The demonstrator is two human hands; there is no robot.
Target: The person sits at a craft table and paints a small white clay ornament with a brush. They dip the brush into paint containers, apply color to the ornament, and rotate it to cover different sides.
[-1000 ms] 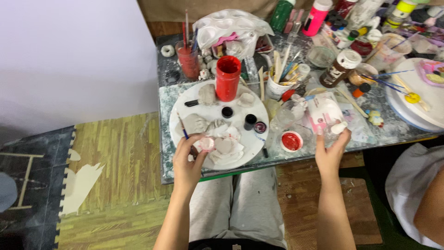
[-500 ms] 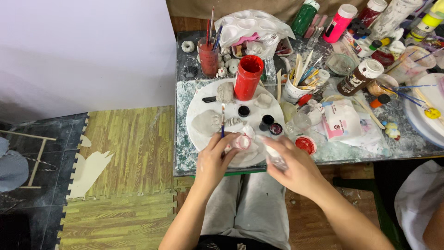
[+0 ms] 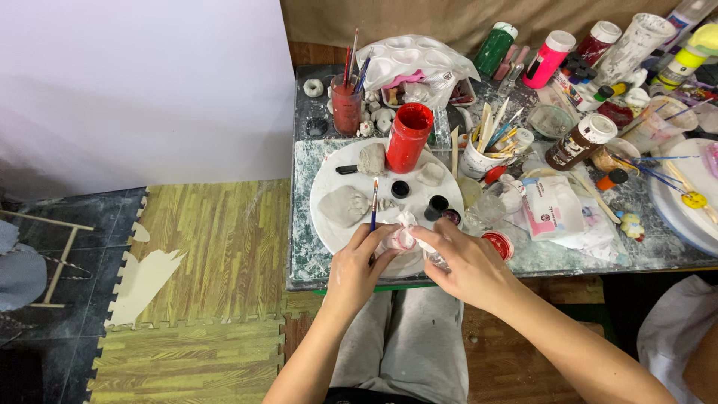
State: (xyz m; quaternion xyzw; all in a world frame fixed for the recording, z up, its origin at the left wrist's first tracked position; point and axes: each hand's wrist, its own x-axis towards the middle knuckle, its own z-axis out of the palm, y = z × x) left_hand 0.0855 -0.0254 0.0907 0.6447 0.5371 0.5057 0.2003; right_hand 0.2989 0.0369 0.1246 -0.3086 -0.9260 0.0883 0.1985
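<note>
Both hands meet over the near edge of the round white board (image 3: 329,179) on the counter (image 3: 307,254): left hand (image 3: 359,262) curled around a small pinkish-white lump (image 3: 400,239) and blue-handled paintbrush (image 3: 374,206), right hand (image 3: 464,262) pinching crumpled tissue (image 3: 410,221) against it. Seemingly wiping; steady grip needed next.

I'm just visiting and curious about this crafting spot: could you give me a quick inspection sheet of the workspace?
Surface: paint-smeared table, crowded.
Job's things: small white and pink piece between both hands; blue-handled paintbrush in left hand; round white board carrying grey clay lumps.
Clutter: red paint jar, jar of brushes, white palette, paint bottles, cup of sticks.
Grippers: left hand and right hand bare, closed around the piece.
Cables: nothing seen.
Surroundings: white panel, wood-pattern foam mats, another person's white sleeve.
</note>
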